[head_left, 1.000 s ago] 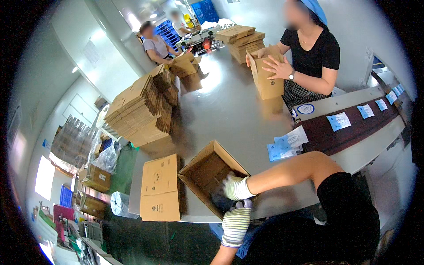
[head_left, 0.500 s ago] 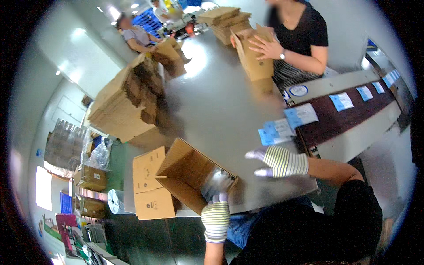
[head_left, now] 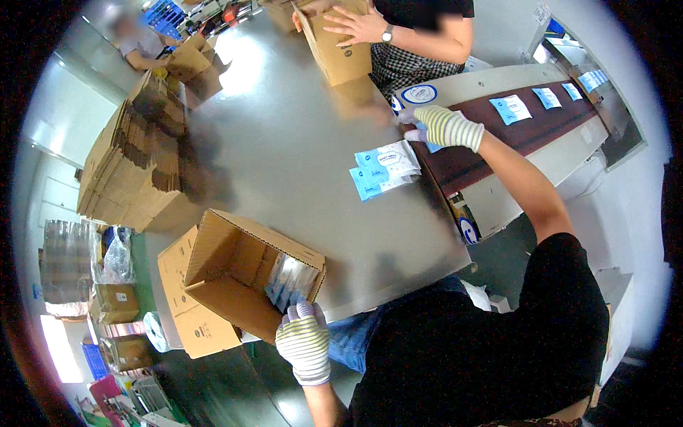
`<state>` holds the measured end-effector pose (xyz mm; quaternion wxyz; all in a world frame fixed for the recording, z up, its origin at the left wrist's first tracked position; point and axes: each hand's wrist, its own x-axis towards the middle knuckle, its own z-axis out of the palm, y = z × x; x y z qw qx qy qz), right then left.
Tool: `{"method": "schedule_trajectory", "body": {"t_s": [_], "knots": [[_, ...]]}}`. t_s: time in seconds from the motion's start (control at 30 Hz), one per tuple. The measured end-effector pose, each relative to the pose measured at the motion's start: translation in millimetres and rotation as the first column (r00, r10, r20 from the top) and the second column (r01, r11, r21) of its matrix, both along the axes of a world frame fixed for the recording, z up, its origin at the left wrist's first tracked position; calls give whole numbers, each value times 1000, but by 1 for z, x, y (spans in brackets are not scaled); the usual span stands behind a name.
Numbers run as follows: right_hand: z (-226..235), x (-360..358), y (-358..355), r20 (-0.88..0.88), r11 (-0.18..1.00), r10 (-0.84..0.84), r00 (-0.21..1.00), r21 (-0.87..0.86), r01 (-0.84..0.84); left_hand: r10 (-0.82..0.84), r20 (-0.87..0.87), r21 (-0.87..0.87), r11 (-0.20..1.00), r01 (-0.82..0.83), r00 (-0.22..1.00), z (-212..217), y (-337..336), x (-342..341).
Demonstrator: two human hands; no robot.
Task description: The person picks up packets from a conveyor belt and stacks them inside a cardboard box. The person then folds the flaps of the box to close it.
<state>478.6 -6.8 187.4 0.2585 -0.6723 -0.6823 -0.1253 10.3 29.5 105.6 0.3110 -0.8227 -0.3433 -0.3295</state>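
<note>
Brown cardboard forms the open carton [head_left: 213, 249] at the near left of the grey metal surface [head_left: 284, 142], tilted with its mouth facing up and toward the right, and pale packets [head_left: 292, 279] with blue parts lie inside its right end. At its near rim is the left hand [head_left: 304, 346], in a striped glove, its fingers close together against the cardboard; the thumb is hidden, so I cannot tell whether it pinches the wall. The right hand [head_left: 445, 128], gloved alike, reaches to the near end of the dark conveyor belt [head_left: 455, 171], its fingers stretched out over a blue-and-white packet [head_left: 432, 147] that it mostly covers; whether they pinch it, I cannot tell. Just to the left of that hand, overlapping packets [head_left: 388, 167] lie on the surface near the belt's end. Farther along the belt to the right, more packets [head_left: 511, 109] sit spaced in a line. A flattened carton [head_left: 206, 331] lies partly beneath the open one, and a tall stack of folded cartons [head_left: 131, 156] stands farther off at the left. Across the surface, a co-worker's hand [head_left: 359, 27] rests against an upright carton [head_left: 338, 50].
</note>
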Motion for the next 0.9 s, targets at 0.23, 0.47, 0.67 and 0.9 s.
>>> {"method": "schedule_trajectory", "body": {"t_s": [0.23, 0.47, 0.67, 0.9], "knots": [[38, -3, 42, 78, 923, -3, 997, -384, 32, -21, -17, -42, 999, 21, 1000, -1, 3, -4], [-16, 21, 97, 223, 697, -38, 974, -693, 186, -70, -67, 11, 997, 71, 995, 5, 2, 18], [-64, -56, 0, 383, 901, -44, 923, -383, 202, -275, -138, -60, 961, 269, 952, 1, 10, 51], [-172, -131, -127, -123, 798, -245, 962, -589, 128, -457, -258, -258, 882, 395, 851, -67, -52, 63]]}}
